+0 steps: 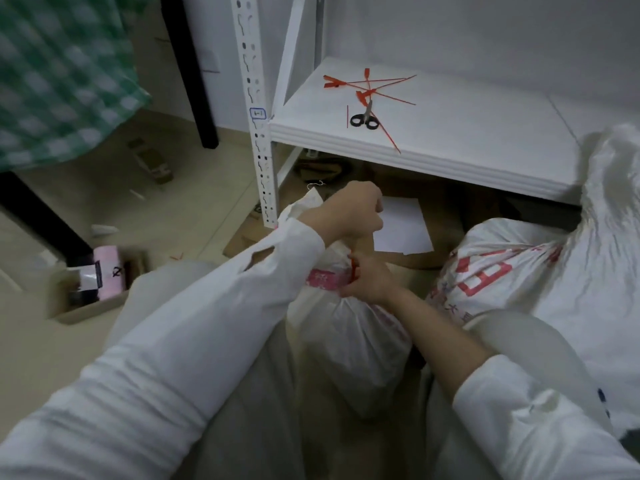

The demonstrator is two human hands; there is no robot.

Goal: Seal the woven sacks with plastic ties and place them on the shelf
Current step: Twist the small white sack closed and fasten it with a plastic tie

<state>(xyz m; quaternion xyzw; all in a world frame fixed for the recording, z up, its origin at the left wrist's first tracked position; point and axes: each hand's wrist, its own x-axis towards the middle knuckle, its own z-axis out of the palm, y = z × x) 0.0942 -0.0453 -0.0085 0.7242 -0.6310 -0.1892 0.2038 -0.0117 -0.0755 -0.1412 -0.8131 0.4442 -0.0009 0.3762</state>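
At nine o'clock a small cardboard box (90, 292) sits on the floor holding a pink packet, under the hem of a green checked cloth (59, 74). Moving in, the left hand (349, 213), in a white sleeve, is clenched into a fist around the gathered neck of the woven sack (349, 327), which stands on the floor between the person's knees at the frame's centre. Just below it, toward five o'clock of that fist, the right hand (369, 280) pinches a red plastic tie (352, 268) against the sack's neck, fingers closed on it; the tie stands nearly upright between the two hands. At twelve o'clock the white shelf (450, 147) carries a loose scatter of spare red ties (370, 86) and black-handled scissors (364, 117) lying among them. Under the shelf a white sheet of paper (401, 226) lies on flattened cardboard. At three o'clock a second sack (502, 268), white with red printed characters, lies on its side beside the first, and another white sack (609, 202) rises at the right edge, in front of the shelf's front edge
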